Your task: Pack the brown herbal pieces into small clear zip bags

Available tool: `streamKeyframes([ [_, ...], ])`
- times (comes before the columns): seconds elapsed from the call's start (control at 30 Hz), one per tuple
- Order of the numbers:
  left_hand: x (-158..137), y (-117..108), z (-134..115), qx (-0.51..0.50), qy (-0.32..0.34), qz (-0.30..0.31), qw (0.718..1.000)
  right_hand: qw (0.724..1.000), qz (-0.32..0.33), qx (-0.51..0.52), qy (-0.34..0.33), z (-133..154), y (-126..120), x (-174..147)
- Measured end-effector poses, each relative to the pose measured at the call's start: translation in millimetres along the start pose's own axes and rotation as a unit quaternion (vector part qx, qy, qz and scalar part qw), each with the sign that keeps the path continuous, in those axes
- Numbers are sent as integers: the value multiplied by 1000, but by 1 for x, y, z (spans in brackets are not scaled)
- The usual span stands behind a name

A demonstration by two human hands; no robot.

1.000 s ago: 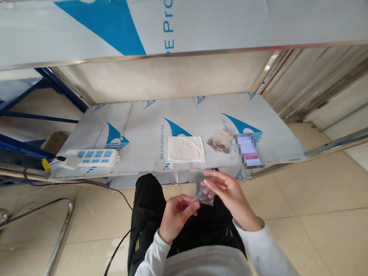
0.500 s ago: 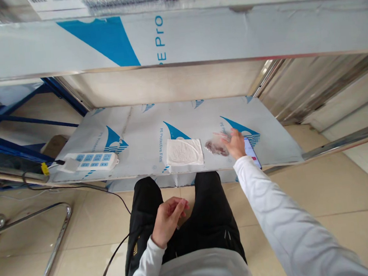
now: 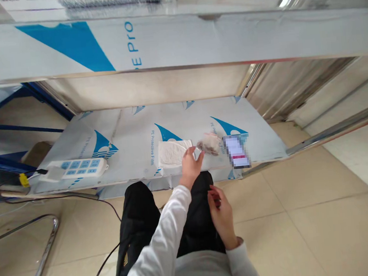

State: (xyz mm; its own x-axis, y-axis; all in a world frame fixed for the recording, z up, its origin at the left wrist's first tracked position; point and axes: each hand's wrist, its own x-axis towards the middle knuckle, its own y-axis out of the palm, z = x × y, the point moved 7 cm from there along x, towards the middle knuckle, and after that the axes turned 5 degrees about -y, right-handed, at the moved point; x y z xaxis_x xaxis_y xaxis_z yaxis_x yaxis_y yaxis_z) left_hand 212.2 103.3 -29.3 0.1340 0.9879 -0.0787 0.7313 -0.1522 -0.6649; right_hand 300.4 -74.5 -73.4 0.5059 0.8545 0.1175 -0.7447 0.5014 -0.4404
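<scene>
My left hand (image 3: 191, 165) reaches over the shelf's front edge, thumb and forefinger apart at the left end of a clear plastic bag (image 3: 210, 145) with small dark reddish-brown pieces inside. Whether the fingertips touch the bag is hard to tell. A folded white cloth (image 3: 171, 154) lies flat just left of the bag, partly behind that hand. Above my right thigh hovers my right hand (image 3: 223, 214), its fingers loosely curled with a gap between them and nothing visible in it. To the right of the bag a phone (image 3: 236, 151) lies with its screen lit, blurred by pixels.
The low shelf (image 3: 135, 138) is covered in printed protective film. A white power strip (image 3: 82, 168) with a plug and cable lies at its left. An upper shelf (image 3: 175, 43) crosses above. Blue metal framing (image 3: 46, 99) stands left, and a chrome tube leg (image 3: 48, 251) is on the floor.
My right hand has left the bag and phone and drawn back to my lap. My left hand has moved from my lap up to the bag's left side. The view has shifted right.
</scene>
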Motion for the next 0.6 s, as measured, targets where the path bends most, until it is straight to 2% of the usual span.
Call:
streamKeyframes([
  [0.1, 54, 36, -36, 48, -9, 48, 998, 1000, -6, 6, 1, 9, -7, -13],
  [0.23, 88, 66, -54, 130, -46, 103, 985, 1000, -29, 8, -7, 13, -24, -17],
  [0.4, 102, 78, -56, 200, -82, 144, 966, 999, -45, 1, 21, -1, -35, -26],
  [0.6, 102, 79, -58, 212, -72, 154, 962, 998, -52, 1, 29, -7, -40, -24],
])
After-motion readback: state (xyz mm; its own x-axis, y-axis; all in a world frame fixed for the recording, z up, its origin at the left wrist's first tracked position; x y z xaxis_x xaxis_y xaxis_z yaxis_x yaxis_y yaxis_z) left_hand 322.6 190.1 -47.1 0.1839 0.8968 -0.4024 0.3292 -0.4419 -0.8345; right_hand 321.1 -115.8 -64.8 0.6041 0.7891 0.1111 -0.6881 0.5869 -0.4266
